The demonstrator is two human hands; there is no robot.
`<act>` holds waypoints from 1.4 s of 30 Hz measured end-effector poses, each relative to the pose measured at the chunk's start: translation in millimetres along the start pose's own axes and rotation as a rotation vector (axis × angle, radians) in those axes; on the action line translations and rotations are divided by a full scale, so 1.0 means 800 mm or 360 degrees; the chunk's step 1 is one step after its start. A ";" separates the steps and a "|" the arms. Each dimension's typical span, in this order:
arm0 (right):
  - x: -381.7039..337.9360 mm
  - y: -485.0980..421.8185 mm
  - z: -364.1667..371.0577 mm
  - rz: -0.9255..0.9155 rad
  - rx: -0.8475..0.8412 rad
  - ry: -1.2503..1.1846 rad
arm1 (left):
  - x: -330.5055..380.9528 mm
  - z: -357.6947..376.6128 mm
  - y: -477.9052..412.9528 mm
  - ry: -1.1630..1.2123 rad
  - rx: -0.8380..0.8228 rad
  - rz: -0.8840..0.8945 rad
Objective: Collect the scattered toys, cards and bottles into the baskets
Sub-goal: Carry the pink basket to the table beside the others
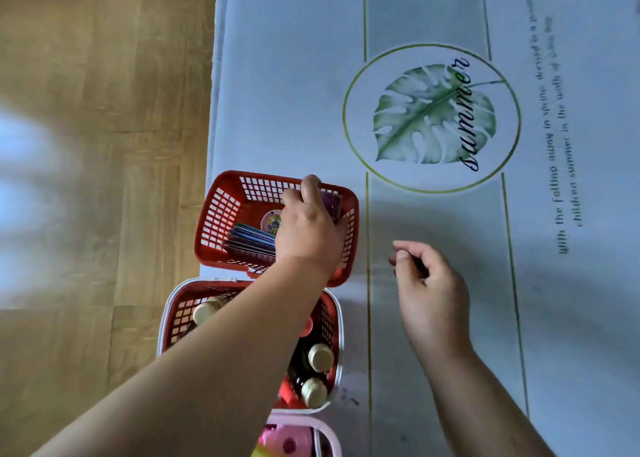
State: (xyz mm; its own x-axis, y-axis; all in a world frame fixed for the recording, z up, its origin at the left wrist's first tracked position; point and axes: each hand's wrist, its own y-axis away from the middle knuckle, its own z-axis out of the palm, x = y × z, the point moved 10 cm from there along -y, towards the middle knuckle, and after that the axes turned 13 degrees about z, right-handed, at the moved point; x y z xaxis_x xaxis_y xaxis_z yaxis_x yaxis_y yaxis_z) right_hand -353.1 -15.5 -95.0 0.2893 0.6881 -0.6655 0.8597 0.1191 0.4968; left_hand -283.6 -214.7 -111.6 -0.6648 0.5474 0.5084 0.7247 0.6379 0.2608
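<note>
Fingers (310, 184) of left hand (308, 228) pinch purple card (330, 203) inside red plastic mesh basket (221, 210) at pale mat's (294, 110) left edge. Right hand (433, 283) hovers, fingers curled; contents indeterminate.

One head-worn camera looks steeply down, close over the baskets (211, 214) on the mat (450, 23).

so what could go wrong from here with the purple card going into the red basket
1. The red plastic mesh basket sits at the edge of the pale leaf-print surface; a push from the left hand, which holds a purple card, might slide it off.
2. The left forearm crosses the white-rimmed red basket of cream-capped bottles; lowering it could knock them.
3. The right hand pinches a small dark item, which could slip.
</note>
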 end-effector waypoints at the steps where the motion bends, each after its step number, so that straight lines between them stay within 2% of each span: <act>1: 0.003 0.000 -0.001 -0.0005 -0.0002 -0.0006 | 0.000 0.000 0.002 -0.0080 -0.0020 -0.0018; 6: 0.003 0.003 -0.004 -0.0042 -0.0011 -0.0002 | -0.013 0.010 0.012 -0.0301 -0.0233 -0.0177; 12: 0.003 0.006 0.001 -0.0072 -0.0065 0.0036 | -0.013 0.009 0.015 -0.0126 -0.0259 -0.0191; 16: 0.004 0.003 0.022 -0.0018 -0.0193 0.0173 | -0.009 0.003 0.021 -0.0067 -0.0290 -0.0143; 18: -0.003 0.004 0.041 -0.0001 -0.0337 0.0302 | -0.015 -0.018 0.023 -0.0092 -0.0168 -0.0101; 20: -0.011 0.004 0.059 0.0004 -0.0470 0.0400 | -0.028 -0.059 0.024 -0.0167 0.0099 -0.0064; 22: -0.019 0.003 0.077 -0.0035 -0.0554 0.0447 | -0.070 -0.093 0.024 -0.0281 0.0166 -0.0244; 25: -0.028 0.003 0.096 -0.0064 -0.0609 0.0478 | -0.163 -0.108 0.036 -0.0369 -0.0127 -0.0680; 27: -0.036 0.004 0.104 -0.0116 -0.0619 0.0528 | -0.192 -0.109 0.045 -0.0269 -0.0240 -0.0698; 30: -0.052 0.011 0.118 -0.0247 -0.0656 0.0599 | -0.207 -0.115 0.056 -0.0122 -0.0229 -0.0667; 34: -0.051 0.018 0.133 -0.0270 -0.0680 0.0709 | -0.217 -0.121 0.067 -0.0116 -0.0202 -0.0675; 37: -0.044 0.026 0.134 -0.0218 -0.0702 0.0764 | -0.221 -0.119 0.077 -0.0010 -0.0161 -0.0683; 42: 0.008 0.061 0.111 0.0063 -0.0657 0.0696 | -0.239 -0.104 0.124 0.0516 -0.0150 -0.0815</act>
State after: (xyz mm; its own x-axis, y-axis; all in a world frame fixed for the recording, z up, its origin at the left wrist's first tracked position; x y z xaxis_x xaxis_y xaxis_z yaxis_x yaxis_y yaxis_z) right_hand -272.1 -69.2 -124.5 0.0422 0.9179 -0.3946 0.5919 0.2952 0.7500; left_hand -69.7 -301.3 -114.4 -0.8546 -0.0181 0.5189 0.3504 0.7175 0.6020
